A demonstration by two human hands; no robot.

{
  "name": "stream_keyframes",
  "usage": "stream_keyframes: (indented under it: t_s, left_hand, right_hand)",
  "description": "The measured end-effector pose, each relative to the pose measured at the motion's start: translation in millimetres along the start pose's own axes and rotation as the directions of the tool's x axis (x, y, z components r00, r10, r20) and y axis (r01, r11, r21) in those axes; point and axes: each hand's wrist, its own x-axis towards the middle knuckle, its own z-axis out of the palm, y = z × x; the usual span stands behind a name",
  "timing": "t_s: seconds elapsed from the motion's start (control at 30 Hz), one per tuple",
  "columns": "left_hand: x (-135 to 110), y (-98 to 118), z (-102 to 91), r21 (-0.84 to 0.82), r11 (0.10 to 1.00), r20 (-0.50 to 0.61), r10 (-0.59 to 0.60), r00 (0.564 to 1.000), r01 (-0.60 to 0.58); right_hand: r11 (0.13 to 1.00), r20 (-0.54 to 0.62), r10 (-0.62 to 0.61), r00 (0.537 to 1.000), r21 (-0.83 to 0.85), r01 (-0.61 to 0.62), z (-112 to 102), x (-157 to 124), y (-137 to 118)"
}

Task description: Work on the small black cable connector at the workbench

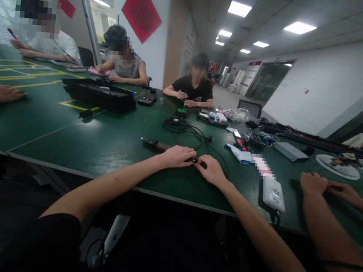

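Observation:
A dark electric screwdriver (pixel 159 145) lies near the table's front edge, its metal tip pointing left. My left hand (pixel 179 156) is closed round its rear end, the palm low over the table. Just to the right, the fingers of my right hand (pixel 209 168) pinch a small black cable plug (pixel 195 160) against that rear end. Whether the plug sits inside the socket is hidden by the fingers. A black cable (pixel 223 155) loops from behind my right hand to a coil (pixel 185 128) farther back on the green table (pixel 116 147).
A long black tray (pixel 98 94) stands at the back left. Right of my hands are a blue-and-white packet (pixel 240 154), a white power strip (pixel 272 194) and a silver box (pixel 291 151). A neighbour's hands (pixel 314 183) rest at the right; another person's hand (pixel 4 93) is at far left.

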Motion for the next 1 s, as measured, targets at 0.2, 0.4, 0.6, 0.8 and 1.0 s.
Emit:
stream_keyframes:
  t_s: [0.2, 0.4, 0.6, 0.8, 1.0]
  left_hand:
    - [-0.7, 1.4, -2.8, 0.011, 1.0, 0.014, 0.011, 1.0, -0.011]
    - [0.0, 2.2, -3.9, 0.017, 1.0, 0.02, 0.014, 1.0, -0.014]
    - [-0.2, 0.6, -2.4, 0.023, 1.0, 0.013, 0.012, 1.0, -0.013]
    - [0.1, 2.1, -3.2, 0.034, 0.999, 0.029, 0.016, 0.999, -0.017]
    - [-1.2, 3.8, -7.0, 0.002, 1.0, 0.041, 0.006, 0.999, -0.006]
  right_hand:
    - [1.0, -0.001, 0.001, 1.0, 0.002, -0.001, 0.0, 0.1, 0.4]
    - [1.0, 0.001, 0.004, 1.0, 0.001, -0.004, -0.3, 0.1, 0.2]
    - [1.0, -0.008, 0.0, 1.0, 0.004, 0.0, 0.2, -0.1, 0.3]
    - [1.0, -0.014, 0.003, 1.0, 0.02, -0.003, 1.2, 0.2, 1.1]
    - [0.999, -0.025, -0.018, 1.0, 0.032, 0.018, 2.3, -0.1, 1.9]
